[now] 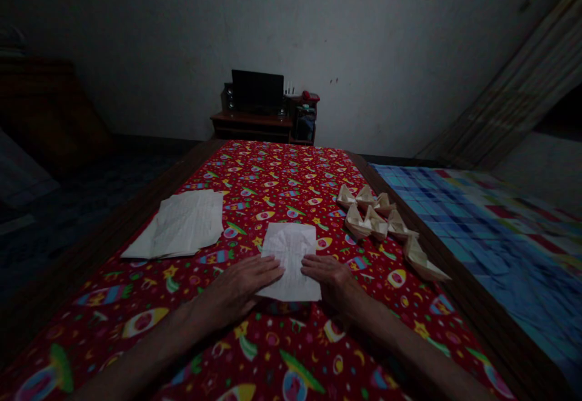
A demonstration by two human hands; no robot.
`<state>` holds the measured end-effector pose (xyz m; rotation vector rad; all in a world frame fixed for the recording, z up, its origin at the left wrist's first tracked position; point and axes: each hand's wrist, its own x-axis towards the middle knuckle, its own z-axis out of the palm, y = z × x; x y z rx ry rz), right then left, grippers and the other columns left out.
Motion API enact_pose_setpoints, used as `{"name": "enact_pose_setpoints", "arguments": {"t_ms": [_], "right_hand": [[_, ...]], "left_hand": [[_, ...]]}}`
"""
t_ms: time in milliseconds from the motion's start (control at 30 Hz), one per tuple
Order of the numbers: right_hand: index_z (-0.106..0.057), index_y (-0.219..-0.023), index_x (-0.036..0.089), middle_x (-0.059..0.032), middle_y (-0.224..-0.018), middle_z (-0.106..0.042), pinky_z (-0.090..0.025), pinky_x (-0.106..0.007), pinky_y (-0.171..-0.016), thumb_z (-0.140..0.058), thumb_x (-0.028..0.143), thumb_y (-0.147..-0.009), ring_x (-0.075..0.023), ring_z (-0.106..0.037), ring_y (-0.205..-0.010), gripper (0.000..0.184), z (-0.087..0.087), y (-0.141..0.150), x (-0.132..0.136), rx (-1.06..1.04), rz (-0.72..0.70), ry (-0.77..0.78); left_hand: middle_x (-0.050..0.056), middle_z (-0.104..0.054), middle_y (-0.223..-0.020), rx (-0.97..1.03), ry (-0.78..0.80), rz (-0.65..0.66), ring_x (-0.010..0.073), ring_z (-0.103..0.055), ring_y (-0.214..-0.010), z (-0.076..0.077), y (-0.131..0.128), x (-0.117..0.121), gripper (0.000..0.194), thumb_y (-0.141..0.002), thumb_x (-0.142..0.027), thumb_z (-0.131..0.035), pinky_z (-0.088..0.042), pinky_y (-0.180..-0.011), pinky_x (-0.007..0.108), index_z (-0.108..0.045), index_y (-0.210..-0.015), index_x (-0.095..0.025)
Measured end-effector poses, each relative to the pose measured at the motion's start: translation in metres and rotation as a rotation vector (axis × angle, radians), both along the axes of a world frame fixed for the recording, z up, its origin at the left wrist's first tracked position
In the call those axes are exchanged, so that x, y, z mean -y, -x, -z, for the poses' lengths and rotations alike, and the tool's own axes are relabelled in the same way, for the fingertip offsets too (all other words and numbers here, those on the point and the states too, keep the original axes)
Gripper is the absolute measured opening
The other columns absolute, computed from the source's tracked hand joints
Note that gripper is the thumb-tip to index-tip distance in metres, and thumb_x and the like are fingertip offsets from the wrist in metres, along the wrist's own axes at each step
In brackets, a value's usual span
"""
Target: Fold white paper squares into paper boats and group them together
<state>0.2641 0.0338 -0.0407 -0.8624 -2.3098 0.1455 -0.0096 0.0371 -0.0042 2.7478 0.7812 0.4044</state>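
Observation:
A sheet of pale paper (291,246) with faint marks and creases lies on the red cloth in front of me. My left hand (248,277) rests on its left edge, fingers stretched out flat. On the opposite edge lies my right hand (334,277), with its fingers also extended over the paper and its thumb out of sight. To the left is a loose stack of similar paper sheets (186,222), with written or printed lines. Several folded paper boats (370,222) stand grouped at the right, and one more paper boat (421,258) sits nearer to me.
The red patterned cloth (291,177) covers a table with a dark wooden edge (454,274). Beyond its far end stands a desk (250,125) with a monitor (257,90) and speakers. A bed with a blue checked sheet (436,207) is on the right.

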Motion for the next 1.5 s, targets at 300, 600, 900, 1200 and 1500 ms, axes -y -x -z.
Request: {"name": "enact_pose_setpoints", "arguments": {"t_ms": [300, 600, 900, 1200, 1500], "right_hand": [[-0.053, -0.122, 0.02, -0.0118, -0.121, -0.06, -0.038, -0.05, -0.101, -0.048, 0.01, -0.078, -0.0229, -0.051, -0.119, 0.045, -0.007, -0.025, 0.02, -0.053, -0.1, 0.125], [-0.068, -0.086, 0.019, -0.0005, -0.073, -0.07, -0.046, -0.022, -0.055, -0.047, 0.021, -0.087, -0.0141, -0.063, -0.061, 0.021, -0.023, -0.008, 0.017, -0.179, 0.24, 0.412], [-0.059, -0.074, 0.017, -0.0019, -0.06, -0.06, -0.027, -0.023, -0.051, -0.043, 0.027, -0.089, -0.012, -0.052, -0.051, 0.025, -0.034, 0.012, -0.006, 0.075, 0.523, 0.167], [-0.057, -0.074, 0.017, -0.0025, -0.061, -0.061, -0.019, -0.026, -0.052, -0.041, 0.028, -0.091, -0.0118, -0.048, -0.05, 0.026, -0.025, 0.013, -0.016, 0.286, 0.612, 0.089], [-0.056, -0.073, 0.017, -0.001, -0.059, -0.058, -0.019, -0.026, -0.051, -0.041, 0.028, -0.091, -0.0104, -0.046, -0.049, 0.025, -0.018, 0.013, -0.021, 0.261, 0.604, 0.087]], "left_hand": [[0.007, -0.068, -0.112, 0.254, -0.036, 0.019, 0.0189, -0.062, -0.106, 0.012, -0.004, 0.003, 0.03, -0.09, -0.021, -0.044, -0.05, -0.092, 0.033, -0.062, -0.114, -0.023], [0.005, -0.069, -0.108, 0.248, 0.099, -0.336, 0.0216, -0.065, -0.096, 0.004, -0.015, 0.008, 0.031, -0.083, -0.034, -0.057, -0.05, -0.083, 0.033, -0.064, -0.112, -0.025], [0.0, -0.056, -0.055, 0.12, 0.248, -0.716, 0.0146, -0.053, -0.055, -0.005, -0.032, -0.029, 0.039, -0.083, -0.044, -0.043, -0.031, -0.05, 0.023, -0.061, -0.061, -0.017], [0.004, -0.065, -0.071, -0.037, 0.248, -0.799, 0.0204, -0.061, -0.068, -0.015, -0.035, -0.046, 0.021, -0.076, -0.034, -0.056, -0.036, -0.057, 0.025, -0.063, -0.089, -0.018], [0.015, -0.054, -0.125, -0.039, -0.292, -0.549, 0.0261, -0.051, -0.116, -0.007, -0.053, -0.019, 0.039, -0.092, -0.022, -0.038, -0.038, -0.098, 0.043, -0.043, -0.13, -0.015]]}}
